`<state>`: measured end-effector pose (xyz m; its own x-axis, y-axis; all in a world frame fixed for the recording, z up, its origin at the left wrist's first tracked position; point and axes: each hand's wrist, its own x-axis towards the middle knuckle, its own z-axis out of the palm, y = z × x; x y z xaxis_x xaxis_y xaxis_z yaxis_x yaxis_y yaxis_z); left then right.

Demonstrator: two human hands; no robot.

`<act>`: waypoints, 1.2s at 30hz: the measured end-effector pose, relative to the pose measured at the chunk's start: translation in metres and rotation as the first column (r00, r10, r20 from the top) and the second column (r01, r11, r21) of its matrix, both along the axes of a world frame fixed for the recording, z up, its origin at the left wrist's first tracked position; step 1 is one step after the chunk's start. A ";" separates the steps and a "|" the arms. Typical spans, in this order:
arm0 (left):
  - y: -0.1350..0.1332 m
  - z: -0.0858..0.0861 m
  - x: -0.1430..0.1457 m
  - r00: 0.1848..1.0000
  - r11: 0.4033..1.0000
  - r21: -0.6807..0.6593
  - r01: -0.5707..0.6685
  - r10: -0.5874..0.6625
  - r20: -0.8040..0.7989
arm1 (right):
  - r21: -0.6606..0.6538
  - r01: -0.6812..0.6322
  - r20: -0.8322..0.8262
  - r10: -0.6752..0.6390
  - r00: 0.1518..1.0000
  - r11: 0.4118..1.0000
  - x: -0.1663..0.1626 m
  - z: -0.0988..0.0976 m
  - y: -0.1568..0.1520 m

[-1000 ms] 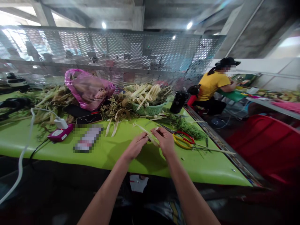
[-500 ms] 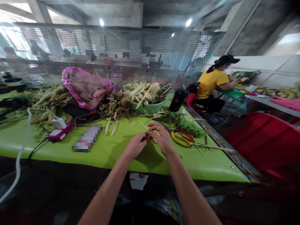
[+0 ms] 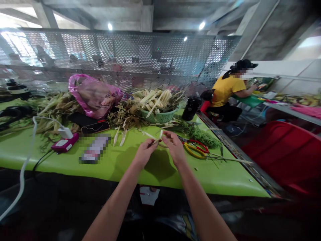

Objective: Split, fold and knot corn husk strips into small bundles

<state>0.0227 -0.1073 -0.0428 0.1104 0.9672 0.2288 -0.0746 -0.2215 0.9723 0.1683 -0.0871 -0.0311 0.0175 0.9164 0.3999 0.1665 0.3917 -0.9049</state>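
A glossy lime-green cover (image 3: pixel 100 170) spreads over the worktable, and towards its back stands a pale green basket (image 3: pixel 162 117) heaped with pale husk pieces (image 3: pixel 150 98). In front of the basket, close above the cover, the left hand (image 3: pixel 144 152) and the right hand (image 3: pixel 175 147) face each other, fingertips pinched on a thin pale strip (image 3: pixel 161 135) that bends between them; whether the fingers of the two hands touch, I cannot tell.

To the right of the basket is a black container (image 3: pixel 191 108). To its front right lie a tangle of green strands (image 3: pixel 200 134) and scissors with red and yellow handles (image 3: pixel 196 149). To the left of the basket, a pink plastic bag (image 3: pixel 94 97) rests among dry husks (image 3: pixel 59 107), with a dark phone (image 3: pixel 95 127) nearer the front edge and, farther left, a magenta power strip (image 3: pixel 64 143).

Behind the basket rises a perforated metal screen (image 3: pixel 125 53), blurred figures showing through it; above it, lamps shine beneath a concrete ceiling (image 3: pixel 120 13). Well to the basket's right, a person in a yellow top (image 3: pixel 225 88) sits at another table.
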 end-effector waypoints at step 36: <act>0.006 -0.002 0.000 0.912 0.965 -0.222 -0.140 0.214 0.351 | 0.385 0.110 0.614 -0.344 0.711 0.916 -0.024 -0.004 -0.021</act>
